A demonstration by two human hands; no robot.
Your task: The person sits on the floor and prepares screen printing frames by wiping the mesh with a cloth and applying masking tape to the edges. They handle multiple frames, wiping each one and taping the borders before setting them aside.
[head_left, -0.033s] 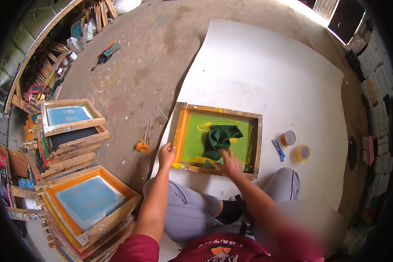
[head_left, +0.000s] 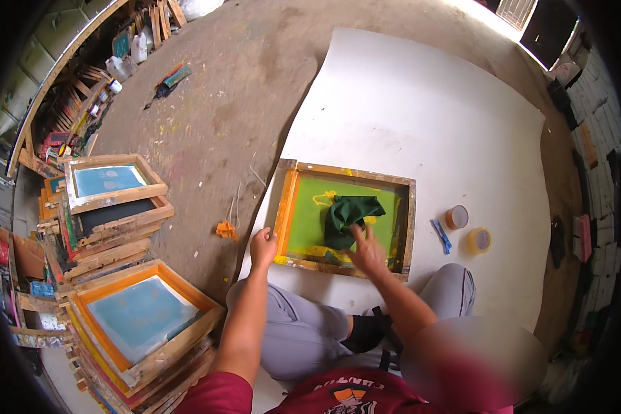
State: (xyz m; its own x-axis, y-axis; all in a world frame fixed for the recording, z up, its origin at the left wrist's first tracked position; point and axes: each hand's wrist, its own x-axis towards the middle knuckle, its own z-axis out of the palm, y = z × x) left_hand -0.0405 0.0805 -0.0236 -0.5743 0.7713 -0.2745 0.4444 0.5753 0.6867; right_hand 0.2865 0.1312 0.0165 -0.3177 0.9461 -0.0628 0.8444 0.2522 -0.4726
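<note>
A wooden-framed printing screen (head_left: 412, 228) lies on a large white sheet, its green mesh streaked with yellow ink. On the mesh sits a crumpled dark green cloth (head_left: 357, 207). My right hand (head_left: 369, 252) reaches over the frame's near side, its fingers at the cloth's near edge and gripping it; the fingertips are partly lost in the folds. At the near left corner of the screen, my left hand (head_left: 263, 246) is closed, its curled fingers against the frame's edge.
To the right lie a blue cutter knife (head_left: 441, 237), a lidded tub (head_left: 456, 217) and a yellowish tub (head_left: 479, 240). Stacked screens (head_left: 141, 321) stand at my left, near an orange rag (head_left: 226, 231) on the floor. The white sheet (head_left: 421, 103) stretches away beyond the screen.
My right hand has moved slightly away from me over the mesh, and the cloth's near part has bunched up farther from the frame's near side. My left hand stays in place.
</note>
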